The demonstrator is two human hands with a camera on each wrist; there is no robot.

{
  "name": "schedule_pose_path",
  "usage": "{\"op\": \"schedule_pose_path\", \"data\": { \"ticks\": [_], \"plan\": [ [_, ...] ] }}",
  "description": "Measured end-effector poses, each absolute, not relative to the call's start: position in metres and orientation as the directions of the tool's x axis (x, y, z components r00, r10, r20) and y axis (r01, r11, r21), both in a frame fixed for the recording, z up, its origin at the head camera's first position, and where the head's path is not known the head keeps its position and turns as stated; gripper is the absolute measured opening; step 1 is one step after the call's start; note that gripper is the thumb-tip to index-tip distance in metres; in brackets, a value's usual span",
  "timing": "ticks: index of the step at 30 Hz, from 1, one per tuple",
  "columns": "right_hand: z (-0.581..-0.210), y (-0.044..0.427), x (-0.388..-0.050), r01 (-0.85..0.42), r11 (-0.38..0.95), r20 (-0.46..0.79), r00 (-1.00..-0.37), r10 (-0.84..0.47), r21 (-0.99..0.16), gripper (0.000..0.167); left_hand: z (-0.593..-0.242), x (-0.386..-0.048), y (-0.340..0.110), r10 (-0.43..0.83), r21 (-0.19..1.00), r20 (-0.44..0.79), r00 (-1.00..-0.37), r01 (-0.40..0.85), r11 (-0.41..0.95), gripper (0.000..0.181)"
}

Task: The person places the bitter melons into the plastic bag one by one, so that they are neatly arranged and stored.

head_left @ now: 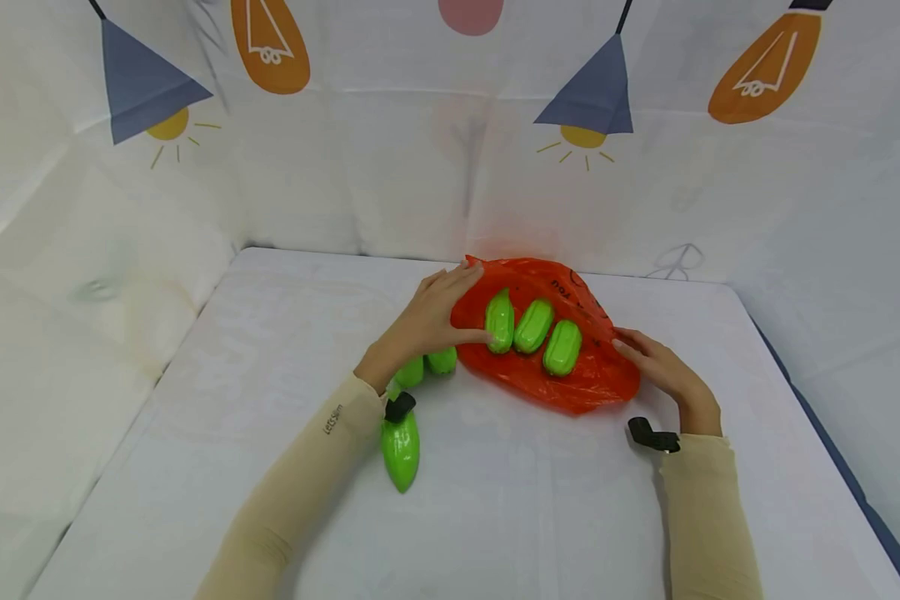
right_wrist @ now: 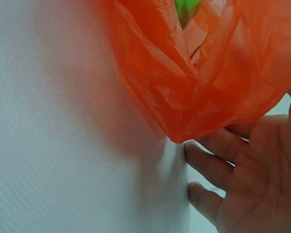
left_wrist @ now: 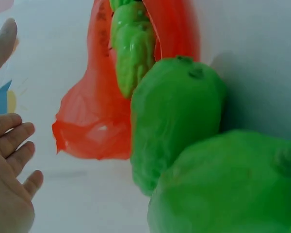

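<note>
Right, starting left: one glossy green tapered vegetable [head_left: 401,454] lies on the white surface [head_left: 510,508], with further green vegetables [head_left: 441,361] beside the bag, partly hidden behind the left wrist. Next comes the left hand [head_left: 442,310], fingers straight and spread, gripping nothing, thumb right by the first of three shiny green oblong vegetables [head_left: 562,348]. Those rest on a crinkly bright red plastic bag [head_left: 596,379], its edges rising around them. Far right, the right hand [head_left: 663,371] meets the bag's edge; pinching or merely touching, I can't tell. Looks like steadying the bag around its contents; the next move probably calls for a braced edge and a left-hand grasp.
</note>
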State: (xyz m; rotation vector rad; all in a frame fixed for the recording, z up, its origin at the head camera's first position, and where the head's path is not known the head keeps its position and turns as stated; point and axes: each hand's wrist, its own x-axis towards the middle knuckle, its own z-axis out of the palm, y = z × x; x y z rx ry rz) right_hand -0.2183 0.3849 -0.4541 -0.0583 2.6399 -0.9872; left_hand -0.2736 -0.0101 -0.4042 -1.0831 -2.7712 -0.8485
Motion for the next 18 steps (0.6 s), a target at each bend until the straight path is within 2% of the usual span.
{"op": "schedule_pose_path", "data": {
  "ticks": [12,18],
  "plan": [
    [-0.455,0.387,-0.219,0.073,0.760,-0.285,-0.947,-0.151,-0.645,0.073,-0.398,-0.275,-0.049,0.553,0.518,0.248,-0.796,0.591,0.618,0.098],
    [-0.455,0.385,-0.219,0.076,0.770,-0.289,-0.946,-0.144,-0.634,0.073,-0.401,-0.275,-0.074,0.536,0.550,0.151,-0.831,0.521,0.652,0.100]
  ]
}}
